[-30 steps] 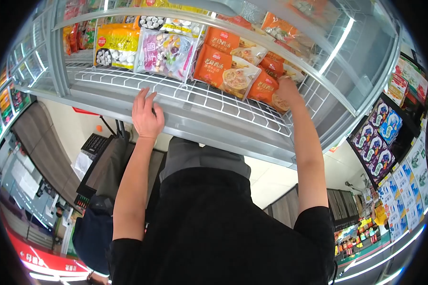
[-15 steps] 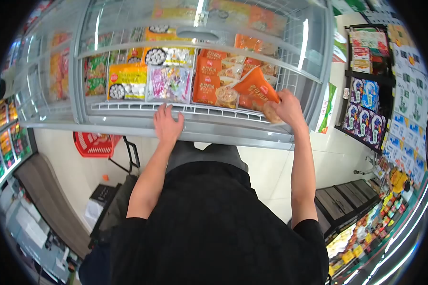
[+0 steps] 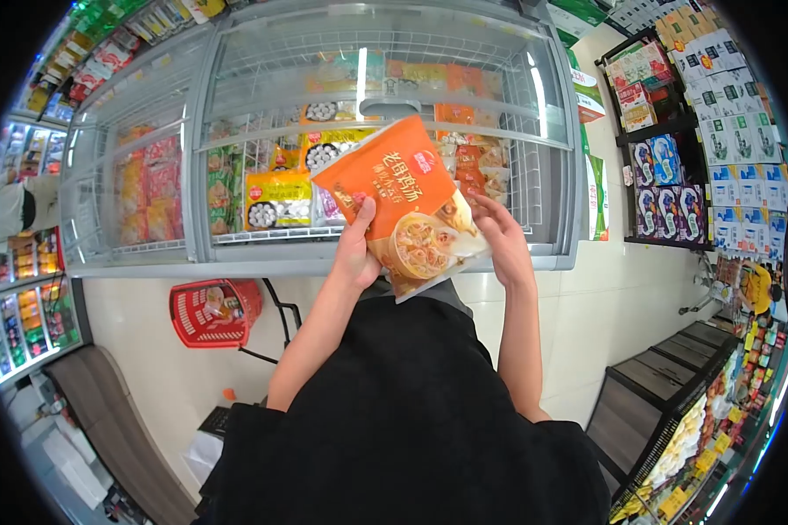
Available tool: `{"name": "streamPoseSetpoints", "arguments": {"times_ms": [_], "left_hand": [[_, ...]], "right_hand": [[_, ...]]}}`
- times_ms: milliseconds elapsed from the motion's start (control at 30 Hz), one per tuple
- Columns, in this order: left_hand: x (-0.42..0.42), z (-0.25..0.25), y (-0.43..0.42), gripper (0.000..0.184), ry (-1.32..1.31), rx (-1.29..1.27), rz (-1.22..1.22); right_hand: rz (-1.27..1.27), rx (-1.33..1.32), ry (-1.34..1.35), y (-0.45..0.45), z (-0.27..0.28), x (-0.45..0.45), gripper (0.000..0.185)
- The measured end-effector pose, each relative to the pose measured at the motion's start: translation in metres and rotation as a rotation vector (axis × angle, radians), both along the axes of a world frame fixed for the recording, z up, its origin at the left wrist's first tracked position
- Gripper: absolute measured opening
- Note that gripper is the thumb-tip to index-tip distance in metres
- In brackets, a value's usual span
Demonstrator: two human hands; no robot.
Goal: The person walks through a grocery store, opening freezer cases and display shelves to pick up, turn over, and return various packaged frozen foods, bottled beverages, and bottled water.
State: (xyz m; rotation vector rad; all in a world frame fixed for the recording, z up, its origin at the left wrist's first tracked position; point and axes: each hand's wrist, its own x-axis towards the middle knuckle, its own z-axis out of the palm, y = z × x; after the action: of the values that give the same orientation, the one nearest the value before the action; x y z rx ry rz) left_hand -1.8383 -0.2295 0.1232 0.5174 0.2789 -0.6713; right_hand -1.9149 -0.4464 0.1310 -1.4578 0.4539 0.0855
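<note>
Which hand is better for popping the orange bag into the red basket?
Probably the left hand. It grips the orange bag by the side nearer the red basket, which sits on the person's left. The right hand is at the bag's other edge, farther from the basket.

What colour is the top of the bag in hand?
Orange; the bag shows best in the head view.
</note>
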Motion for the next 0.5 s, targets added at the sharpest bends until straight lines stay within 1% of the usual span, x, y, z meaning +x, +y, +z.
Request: {"name": "streamPoseSetpoints", "arguments": {"times_ms": [67,100,133,200,267,300,333,367,400,433,500], "left_hand": [[0.000,0.012,0.005,0.046,-0.040,0.003,0.018],[-0.001,0.019,0.004,0.046,-0.073,-0.016,0.063],[-0.002,0.024,0.002,0.046,-0.106,-0.036,0.105],[-0.009,0.025,-0.001,0.047,-0.146,-0.011,0.100],[-0.017,0.022,-0.002,0.045,-0.122,-0.006,0.078],[-0.019,0.022,0.000,0.044,-0.153,0.053,0.089],[-0.016,0.024,0.007,0.044,-0.158,0.055,0.076],[-0.008,0.032,0.020,0.045,-0.192,-0.040,0.068],[-0.001,0.039,0.032,0.047,-0.223,-0.133,0.062],[0.005,0.047,0.042,0.047,-0.223,-0.130,0.059],[0.014,0.058,0.057,0.054,-0.297,-0.167,-0.130]], "right_hand": [[-0.261,0.494,-0.160,0.017,-0.008,-0.020,0.061],[-0.257,0.698,-0.170,0.025,-0.015,-0.026,0.061],[-0.257,0.701,-0.180,0.032,-0.021,-0.029,0.061],[-0.276,0.875,-0.149,0.062,-0.017,-0.025,0.057],[-0.300,0.875,-0.216,0.074,-0.010,-0.017,0.054],[-0.305,0.787,-0.214,0.075,-0.005,-0.014,0.052],[-0.309,0.696,-0.212,0.075,0.000,-0.012,0.051],[-0.336,0.672,-0.225,0.070,0.005,-0.013,0.047],[-0.340,0.673,-0.231,0.063,0.006,-0.016,0.047],[-0.308,0.637,-0.228,0.054,0.007,-0.021,0.046],[-0.278,0.593,-0.235,0.044,0.009,-0.028,0.044]]}}
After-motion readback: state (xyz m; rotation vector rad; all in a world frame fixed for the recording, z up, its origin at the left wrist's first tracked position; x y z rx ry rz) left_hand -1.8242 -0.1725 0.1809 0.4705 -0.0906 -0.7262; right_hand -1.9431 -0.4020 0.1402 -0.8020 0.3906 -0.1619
